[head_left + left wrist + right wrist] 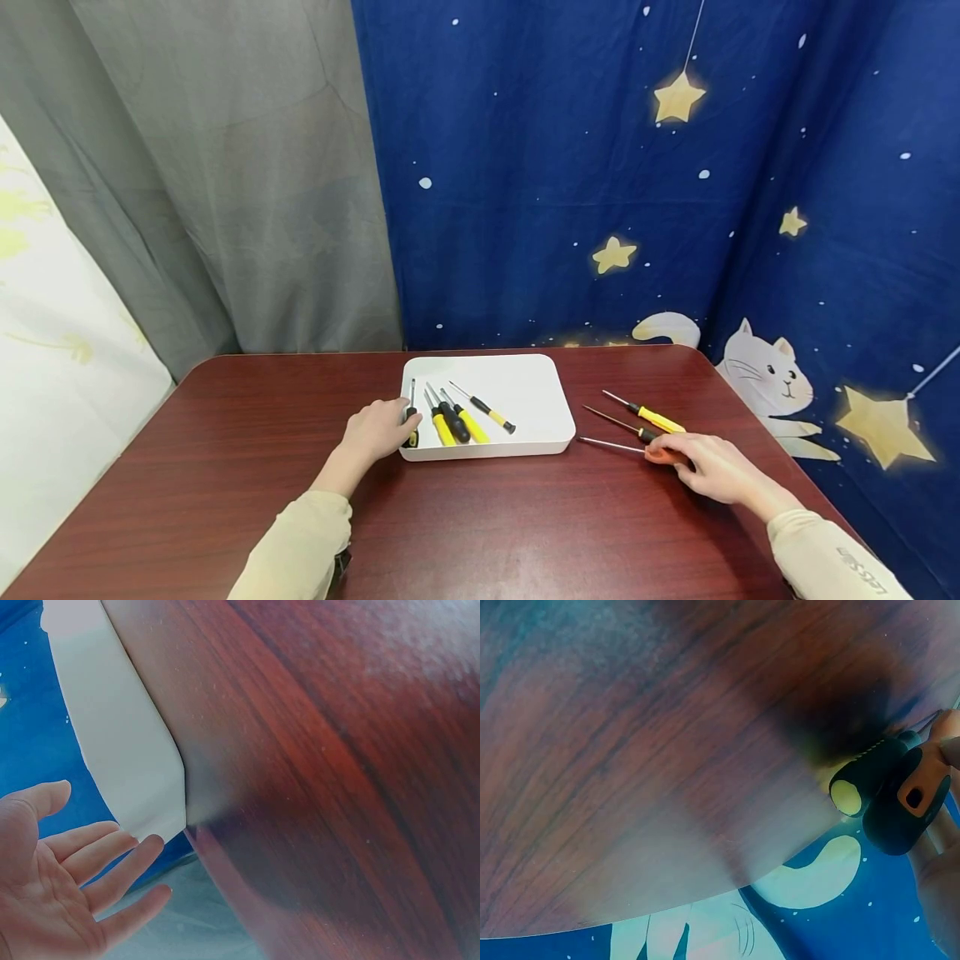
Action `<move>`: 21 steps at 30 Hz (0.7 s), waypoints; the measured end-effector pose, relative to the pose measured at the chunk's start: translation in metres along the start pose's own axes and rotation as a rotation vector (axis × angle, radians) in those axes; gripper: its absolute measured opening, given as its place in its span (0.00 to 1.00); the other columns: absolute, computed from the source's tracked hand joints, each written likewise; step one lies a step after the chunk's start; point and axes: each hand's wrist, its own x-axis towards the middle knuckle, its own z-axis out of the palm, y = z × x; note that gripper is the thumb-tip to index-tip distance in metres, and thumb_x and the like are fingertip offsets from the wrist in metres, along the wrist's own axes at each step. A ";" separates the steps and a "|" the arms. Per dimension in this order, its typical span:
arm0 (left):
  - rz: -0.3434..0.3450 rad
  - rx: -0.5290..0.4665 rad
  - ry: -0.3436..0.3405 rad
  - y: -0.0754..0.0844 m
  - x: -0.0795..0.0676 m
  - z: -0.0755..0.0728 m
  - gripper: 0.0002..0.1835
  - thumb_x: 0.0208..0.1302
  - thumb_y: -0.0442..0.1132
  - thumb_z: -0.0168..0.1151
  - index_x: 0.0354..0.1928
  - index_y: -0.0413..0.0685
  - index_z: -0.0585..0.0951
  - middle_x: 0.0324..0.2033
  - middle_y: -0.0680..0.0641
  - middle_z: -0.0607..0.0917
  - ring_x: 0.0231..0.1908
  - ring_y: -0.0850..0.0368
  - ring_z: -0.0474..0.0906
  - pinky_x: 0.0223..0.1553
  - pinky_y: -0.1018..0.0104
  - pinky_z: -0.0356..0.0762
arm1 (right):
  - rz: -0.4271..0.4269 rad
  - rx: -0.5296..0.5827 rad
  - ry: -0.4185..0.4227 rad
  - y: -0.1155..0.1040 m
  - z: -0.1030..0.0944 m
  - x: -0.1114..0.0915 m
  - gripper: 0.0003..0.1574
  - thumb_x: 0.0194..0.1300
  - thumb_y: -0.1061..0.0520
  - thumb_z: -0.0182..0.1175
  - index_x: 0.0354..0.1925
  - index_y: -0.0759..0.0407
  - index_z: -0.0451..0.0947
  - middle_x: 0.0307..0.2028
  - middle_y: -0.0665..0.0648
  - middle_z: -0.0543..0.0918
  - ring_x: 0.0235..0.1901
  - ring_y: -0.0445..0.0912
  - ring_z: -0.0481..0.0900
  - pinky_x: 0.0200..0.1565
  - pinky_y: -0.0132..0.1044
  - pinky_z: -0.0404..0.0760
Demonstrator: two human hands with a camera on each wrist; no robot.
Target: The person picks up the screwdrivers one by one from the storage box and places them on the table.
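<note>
My left hand [377, 429] is at the left edge of a white tray [487, 451]. In the left wrist view its fingers [124, 874] are extended and spread beside the tray wall [139, 742]. Partly covered by this hand, a black-and-yellow screwdriver [412, 414] lies inside the tray. At the right of the table my right hand [720, 468] grips an orange-and-black screwdriver [666, 457] by its handle, shaft pointing left. Close beside it are a dark-handled screwdriver [646, 434] with a yellow end and a yellow screwdriver [660, 419].
Several more screwdrivers lie in the tray, among them a black-handled one [454, 423] and a thin black-and-yellow one [491, 414]. The dark red table [525, 525] reaches back to grey and blue curtains [525, 208].
</note>
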 end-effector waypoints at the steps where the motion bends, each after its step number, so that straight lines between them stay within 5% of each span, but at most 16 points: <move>1: 0.001 0.000 0.001 0.000 0.000 0.000 0.19 0.58 0.49 0.54 0.43 0.42 0.78 0.31 0.43 0.80 0.28 0.49 0.75 0.25 0.53 0.70 | 0.002 -0.001 -0.004 0.000 0.000 0.000 0.26 0.42 0.66 0.63 0.41 0.46 0.75 0.37 0.42 0.77 0.33 0.39 0.75 0.33 0.40 0.73; 21: 0.003 -0.003 0.001 0.001 0.000 -0.001 0.18 0.58 0.49 0.54 0.40 0.42 0.78 0.28 0.44 0.79 0.26 0.50 0.74 0.23 0.54 0.69 | 0.053 -0.028 -0.049 -0.007 0.001 -0.006 0.25 0.43 0.65 0.63 0.42 0.47 0.75 0.37 0.45 0.78 0.32 0.39 0.76 0.31 0.41 0.73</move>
